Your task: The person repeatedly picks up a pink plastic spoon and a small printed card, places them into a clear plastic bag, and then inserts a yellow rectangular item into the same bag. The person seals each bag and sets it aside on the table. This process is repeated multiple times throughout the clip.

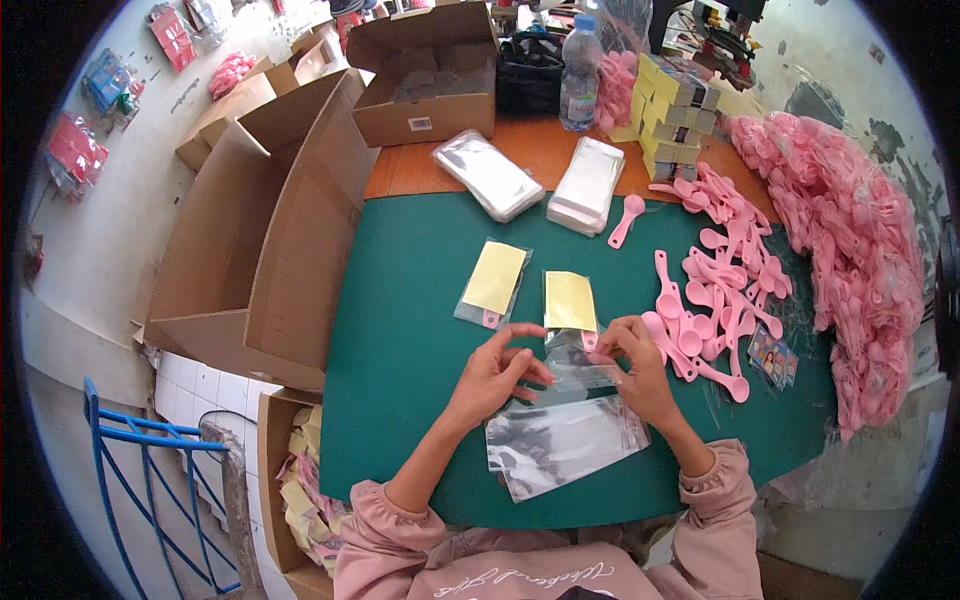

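Note:
In front of me lies a clear plastic bag (pixel 577 367) holding a yellow card (pixel 569 300) and a pink spoon, of which only the handle end (pixel 589 340) shows. My right hand (pixel 640 368) pinches the bag's near right edge. At its left side, my left hand (pixel 490 377) has its fingers bent but apart, the fingertips close to the plastic; nothing shows in its grasp. Just below both hands, several flat clear bags (pixel 565 445) overlap on the green table mat (pixel 410 400). Up and to the left rests another filled bag with a yellow card (pixel 494 280) and a pink handle end.
Loose pink spoons (pixel 715 290) are heaped at right, beside a long pile of bagged spoons (pixel 840 240). Small printed cards (pixel 773 357) lie near them. Farther back are clear bag stacks (pixel 587 185), yellow card stacks (pixel 672 120) and a water bottle (pixel 579 80). An open carton (pixel 290 230) stands left.

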A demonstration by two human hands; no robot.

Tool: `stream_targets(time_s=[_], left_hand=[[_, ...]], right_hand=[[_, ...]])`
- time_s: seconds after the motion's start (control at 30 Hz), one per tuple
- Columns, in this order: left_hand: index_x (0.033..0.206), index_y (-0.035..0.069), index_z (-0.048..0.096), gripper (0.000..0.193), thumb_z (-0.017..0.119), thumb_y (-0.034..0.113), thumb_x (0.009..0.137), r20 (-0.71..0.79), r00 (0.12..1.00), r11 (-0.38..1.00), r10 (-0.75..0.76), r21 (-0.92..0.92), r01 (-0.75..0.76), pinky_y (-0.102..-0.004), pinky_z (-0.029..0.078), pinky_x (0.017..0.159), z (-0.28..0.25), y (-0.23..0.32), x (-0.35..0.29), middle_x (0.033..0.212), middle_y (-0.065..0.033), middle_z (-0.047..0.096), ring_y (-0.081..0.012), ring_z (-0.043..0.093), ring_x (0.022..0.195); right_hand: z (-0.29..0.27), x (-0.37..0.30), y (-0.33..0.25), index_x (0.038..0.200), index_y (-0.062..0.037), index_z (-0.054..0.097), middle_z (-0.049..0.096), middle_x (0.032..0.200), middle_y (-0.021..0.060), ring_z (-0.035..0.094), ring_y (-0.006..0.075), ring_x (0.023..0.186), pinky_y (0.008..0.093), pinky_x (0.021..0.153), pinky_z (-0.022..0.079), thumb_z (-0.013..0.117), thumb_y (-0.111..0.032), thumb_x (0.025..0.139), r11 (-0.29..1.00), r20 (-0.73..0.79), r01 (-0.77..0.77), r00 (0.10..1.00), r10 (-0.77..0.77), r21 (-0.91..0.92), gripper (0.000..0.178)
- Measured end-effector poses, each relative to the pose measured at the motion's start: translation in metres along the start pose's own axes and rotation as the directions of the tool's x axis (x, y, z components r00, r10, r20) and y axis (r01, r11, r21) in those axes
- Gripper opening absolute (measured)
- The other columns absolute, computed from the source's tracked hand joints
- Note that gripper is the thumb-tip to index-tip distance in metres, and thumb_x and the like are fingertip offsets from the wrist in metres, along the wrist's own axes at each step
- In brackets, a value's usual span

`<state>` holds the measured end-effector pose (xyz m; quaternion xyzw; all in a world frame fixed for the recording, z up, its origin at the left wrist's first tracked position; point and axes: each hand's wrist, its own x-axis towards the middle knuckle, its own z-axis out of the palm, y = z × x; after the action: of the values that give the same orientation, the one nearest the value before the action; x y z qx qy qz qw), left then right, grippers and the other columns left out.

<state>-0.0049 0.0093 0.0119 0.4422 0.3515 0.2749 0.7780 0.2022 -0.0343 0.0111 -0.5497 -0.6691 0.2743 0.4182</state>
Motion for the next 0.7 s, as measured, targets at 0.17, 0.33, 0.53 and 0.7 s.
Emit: stream_targets(time_s=[0.17,0.33,0.53,0.7], left_hand=[[0.103,0.006,0.052,0.022,0.057,0.011,0.082,0.100,0.942,0.649,0.321,0.701,-0.296,-0.0251,0.049,0.060,0.012,0.001,0.000,0.085,-0.0072,0.058,-0.0151,0.060,0.080],[0.091,0.002,0.056,0.018,0.062,0.012,0.078,0.082,0.917,0.552,0.390,0.776,-0.305,-0.0263,0.049,0.056,0.008,-0.011,0.003,0.084,-0.0075,0.053,-0.0160,0.057,0.074],[0.087,-0.001,0.057,0.016,0.062,0.012,0.079,-0.029,0.941,0.713,0.337,0.661,-0.235,-0.0240,0.051,0.056,0.010,-0.019,0.005,0.084,-0.0071,0.055,-0.0129,0.058,0.072],[0.096,-0.002,0.050,0.020,0.059,0.009,0.081,-0.208,0.953,0.863,0.223,0.496,-0.093,-0.0231,0.051,0.053,0.016,-0.017,0.005,0.083,-0.0069,0.057,-0.0108,0.058,0.073]], right_hand=[[-0.006,-0.004,0.012,0.084,-0.0005,0.053,0.046,0.089,0.0051,0.051,0.0100,0.075,0.0213,0.065,0.044,0.062,-0.002,0.074,0.978,0.137,-0.098,0.988,0.073,0.185,0.014],[-0.008,-0.007,0.012,0.086,0.0000,0.052,0.052,0.084,0.0023,0.053,0.0083,0.072,0.0206,0.067,0.046,0.058,-0.007,0.082,0.766,0.332,-0.429,0.896,0.295,0.478,0.011],[0.004,-0.008,0.007,0.086,0.0004,0.046,0.057,0.079,0.0059,0.059,0.0102,0.071,0.0216,0.063,0.049,0.056,-0.006,0.083,0.786,0.138,-0.372,0.926,0.352,0.495,0.012],[0.008,-0.008,0.007,0.085,-0.0009,0.041,0.057,0.077,0.0071,0.059,0.0110,0.068,0.0218,0.060,0.050,0.054,-0.001,0.083,0.808,0.046,-0.373,0.917,0.397,0.457,0.013]])
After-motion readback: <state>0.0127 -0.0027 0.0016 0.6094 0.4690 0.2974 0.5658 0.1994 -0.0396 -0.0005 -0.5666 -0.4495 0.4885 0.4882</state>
